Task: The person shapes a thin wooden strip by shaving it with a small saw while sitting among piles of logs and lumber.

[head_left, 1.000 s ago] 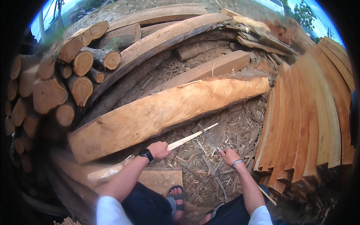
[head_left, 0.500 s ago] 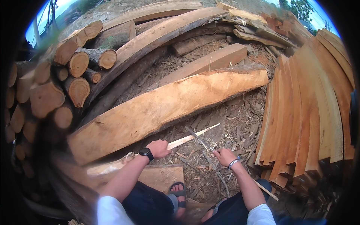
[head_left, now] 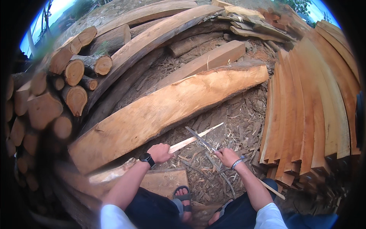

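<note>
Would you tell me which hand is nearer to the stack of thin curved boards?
Right. The right hand, gripping the blade, sits just beside the stack of thin curved boards; the left hand, holding the pale stick, is farther away.

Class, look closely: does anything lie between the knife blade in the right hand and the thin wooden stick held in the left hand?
Nothing visible does. The right hand holds the knife blade straight against the thin wooden stick, which the left hand grips at its near end.

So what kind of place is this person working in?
Most likely an outdoor wood yard or sawmill lot. Stacked cut logs lie on the left, curved sawn planks lean on the right, and bark and shavings litter the ground around a big rough slab.
</note>
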A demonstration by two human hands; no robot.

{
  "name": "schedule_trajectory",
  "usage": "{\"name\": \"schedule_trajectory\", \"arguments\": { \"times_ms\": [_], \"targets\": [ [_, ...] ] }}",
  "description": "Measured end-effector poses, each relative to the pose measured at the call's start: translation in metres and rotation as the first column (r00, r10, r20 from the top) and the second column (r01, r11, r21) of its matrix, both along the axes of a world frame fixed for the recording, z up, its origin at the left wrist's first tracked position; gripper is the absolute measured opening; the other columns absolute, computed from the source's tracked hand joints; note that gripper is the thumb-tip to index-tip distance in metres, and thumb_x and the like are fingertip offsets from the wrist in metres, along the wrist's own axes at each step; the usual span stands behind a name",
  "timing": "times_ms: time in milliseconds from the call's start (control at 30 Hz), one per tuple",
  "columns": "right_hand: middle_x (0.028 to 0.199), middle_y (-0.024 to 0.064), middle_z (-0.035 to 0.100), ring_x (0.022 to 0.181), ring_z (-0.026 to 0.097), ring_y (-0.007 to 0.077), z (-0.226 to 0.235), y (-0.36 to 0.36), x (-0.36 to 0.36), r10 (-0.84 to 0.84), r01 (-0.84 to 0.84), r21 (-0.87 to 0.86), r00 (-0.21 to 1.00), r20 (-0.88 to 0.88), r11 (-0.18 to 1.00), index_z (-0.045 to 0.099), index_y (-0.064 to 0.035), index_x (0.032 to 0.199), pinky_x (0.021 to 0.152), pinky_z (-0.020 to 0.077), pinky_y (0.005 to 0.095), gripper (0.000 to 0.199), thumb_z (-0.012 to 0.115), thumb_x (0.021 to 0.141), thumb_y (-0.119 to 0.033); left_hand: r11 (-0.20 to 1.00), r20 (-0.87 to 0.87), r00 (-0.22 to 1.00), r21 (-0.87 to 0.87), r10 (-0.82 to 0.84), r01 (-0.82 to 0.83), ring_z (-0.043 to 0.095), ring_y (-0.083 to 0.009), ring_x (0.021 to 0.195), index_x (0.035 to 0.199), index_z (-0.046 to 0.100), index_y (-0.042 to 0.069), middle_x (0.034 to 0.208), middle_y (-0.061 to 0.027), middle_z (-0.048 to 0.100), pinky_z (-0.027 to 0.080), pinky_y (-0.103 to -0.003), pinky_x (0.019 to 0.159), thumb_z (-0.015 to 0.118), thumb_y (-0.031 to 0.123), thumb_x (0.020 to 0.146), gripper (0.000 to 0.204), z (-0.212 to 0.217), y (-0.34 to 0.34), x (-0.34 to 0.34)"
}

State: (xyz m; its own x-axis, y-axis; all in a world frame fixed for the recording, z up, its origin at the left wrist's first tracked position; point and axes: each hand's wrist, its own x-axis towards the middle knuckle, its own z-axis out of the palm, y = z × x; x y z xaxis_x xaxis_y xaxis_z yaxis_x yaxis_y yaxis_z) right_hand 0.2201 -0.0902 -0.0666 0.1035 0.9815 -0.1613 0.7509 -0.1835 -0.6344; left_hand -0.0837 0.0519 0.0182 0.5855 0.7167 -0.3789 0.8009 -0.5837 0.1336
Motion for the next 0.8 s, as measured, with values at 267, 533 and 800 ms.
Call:
{"name": "schedule_trajectory", "arguments": {
  "times_ms": [267,533,800],
  "targets": [
    [0.087,0.0295,0.067,0.087,0.065,0.0468,0.012,0.001,0.014,-0.062,0.062,-0.069,0.998,-0.006,0.996,0.070,0.0045,0.093,0.083,0.0500,0.0512,0.053,0.052,0.098,-0.045,1.000,-0.035,0.999,-0.015,0.002,-0.003,0.067,-0.0398,0.091,0.094,0.068,-0.002,0.093,-0.0267,0.069,0.053,-0.047,0.081,0.058,0.038,0.084,0.043,0.004,0.000,0.008],
    [0.087,0.0275,0.068,0.085,0.065,0.0451,0.011,0.006,0.021,-0.108,0.111,-0.069,0.993,0.048,0.991,0.071,0.0024,0.093,0.082,0.0502,0.0501,0.051,0.052,0.098,-0.045,1.000,-0.013,1.000,-0.017,0.015,-0.015,0.067,-0.0399,0.085,0.087,0.065,-0.002,0.086,-0.0247,0.069,0.053,-0.047,0.076,0.059,0.037,0.081,0.040,0.005,0.003,0.006],
    [0.089,0.0314,0.066,0.089,0.065,0.0460,0.006,0.006,0.032,-0.115,0.113,-0.120,0.993,-0.014,0.986,0.069,0.0057,0.093,0.083,0.0504,0.0499,0.052,0.053,0.098,-0.044,1.000,-0.004,1.000,0.011,0.014,-0.014,0.066,-0.0415,0.087,0.087,0.064,-0.004,0.087,-0.0269,0.067,0.052,-0.049,0.077,0.059,0.037,0.081,0.042,0.004,0.003,0.002]
  ]
}}
